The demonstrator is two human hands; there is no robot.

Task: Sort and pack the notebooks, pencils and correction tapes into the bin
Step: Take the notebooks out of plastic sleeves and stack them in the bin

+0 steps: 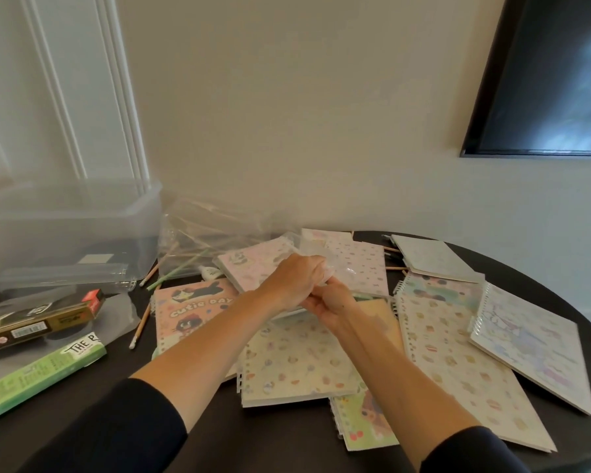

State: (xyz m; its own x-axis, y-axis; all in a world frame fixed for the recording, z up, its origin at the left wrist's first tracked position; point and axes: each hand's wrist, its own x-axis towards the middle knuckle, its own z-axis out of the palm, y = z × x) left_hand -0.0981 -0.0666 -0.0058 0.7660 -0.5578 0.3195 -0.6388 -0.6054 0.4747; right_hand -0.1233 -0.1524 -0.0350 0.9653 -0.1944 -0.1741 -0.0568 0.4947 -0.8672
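Clear plastic wrap [335,268] is gripped by the left hand [296,279] and right hand [331,302], both clamped on it above spiral notebooks [458,349] scattered on the dark table [185,448]; the bin [72,227] stands far left.

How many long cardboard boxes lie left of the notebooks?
2: a dark gold-trimmed box at the far left, and a green box just in front of it. Others may be hidden.
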